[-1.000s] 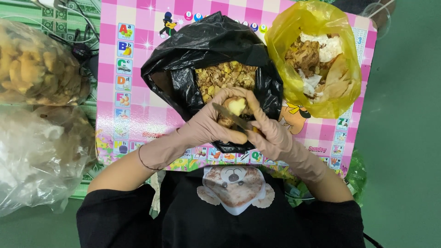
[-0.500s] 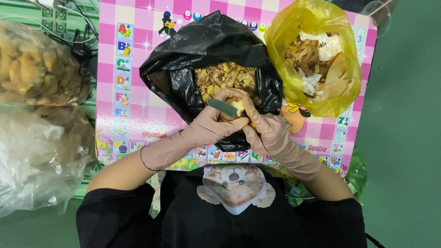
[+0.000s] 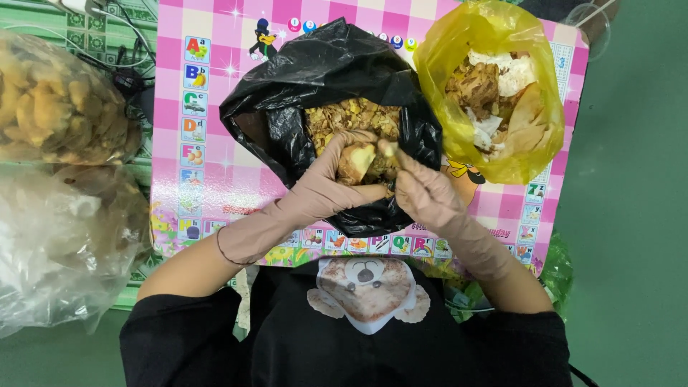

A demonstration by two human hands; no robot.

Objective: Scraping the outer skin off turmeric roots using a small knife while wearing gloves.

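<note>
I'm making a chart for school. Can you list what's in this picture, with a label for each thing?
left hand: gloved left hand holds a pale yellow root over the black bag
right hand: gloved right hand, grip closed on a small tool, too hidden to tell what kind
black bag: holds brown peelings
yellow bag: holds pale and brown chunks
mat: pink checked mat under both bags
far left: two clear bags
</note>
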